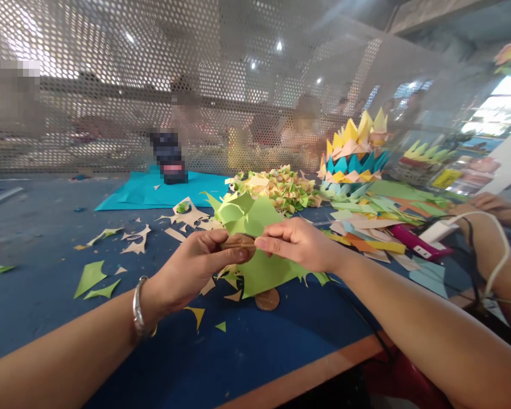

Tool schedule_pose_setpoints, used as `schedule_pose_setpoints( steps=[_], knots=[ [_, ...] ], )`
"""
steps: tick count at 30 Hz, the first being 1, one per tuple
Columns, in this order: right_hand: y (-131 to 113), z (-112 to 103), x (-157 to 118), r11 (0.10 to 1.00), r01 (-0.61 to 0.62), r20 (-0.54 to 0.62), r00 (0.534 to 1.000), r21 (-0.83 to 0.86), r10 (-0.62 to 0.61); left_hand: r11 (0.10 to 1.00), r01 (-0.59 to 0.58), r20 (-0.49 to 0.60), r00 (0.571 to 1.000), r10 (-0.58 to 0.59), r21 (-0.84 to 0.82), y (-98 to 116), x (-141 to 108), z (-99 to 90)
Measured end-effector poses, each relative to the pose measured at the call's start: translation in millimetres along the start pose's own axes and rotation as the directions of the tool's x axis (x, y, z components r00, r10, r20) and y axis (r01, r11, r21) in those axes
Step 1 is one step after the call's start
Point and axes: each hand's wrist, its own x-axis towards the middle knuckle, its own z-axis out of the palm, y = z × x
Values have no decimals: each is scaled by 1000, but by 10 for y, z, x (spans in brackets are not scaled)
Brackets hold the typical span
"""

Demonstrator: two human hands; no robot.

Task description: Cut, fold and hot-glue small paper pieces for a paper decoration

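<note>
Above the table, my left hand point(202, 250) pinches a flat brown disc point(241, 241) between thumb and fingers. My right hand point(300, 244) has its thumb and forefinger pressed together at the right edge of that disc. Sheets of light green paper point(264, 272) with curved cut-outs lie just behind and below my hands. A second round brown disc point(267, 299) lies on the blue table, partly under the green paper. Whether the discs are wood or card I cannot tell.
Paper scraps point(137, 238) litter the table, with a heap of small folded pieces point(279, 187) behind. Teal paper point(153, 193) lies back left. A tiered paper stack point(352, 156) stands back right. Closer are a magenta power strip point(421, 241), cables and another person's arm point(489, 250).
</note>
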Motion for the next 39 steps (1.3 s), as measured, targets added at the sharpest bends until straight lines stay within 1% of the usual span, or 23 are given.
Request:
schedule_pose_setpoints(
  steps=[10,18,24,29,32,39],
  knots=[
    [31,19,11,1000,-8,-8,1000,6,8,996,39,-11,999,-40,-76,-7,-13,16],
    [17,14,7,1000,0,-10,1000,1,0,998,41,-47,998,-43,-43,27,-22,35],
    [16,17,4,1000,-12,-8,1000,9,12,999,20,-9,1000,-21,-51,8,2,13],
    [13,20,1,1000,1,-17,1000,22,-1,997,24,-3,1000,-25,-76,-19,7,-3],
    [13,17,1,999,6,-11,1000,34,-6,996,36,5,999,-36,-79,-23,-1,-7],
    [12,14,-1,999,19,-9,1000,43,-18,993,85,-27,996,-87,-82,-16,-16,4]
  ],
)
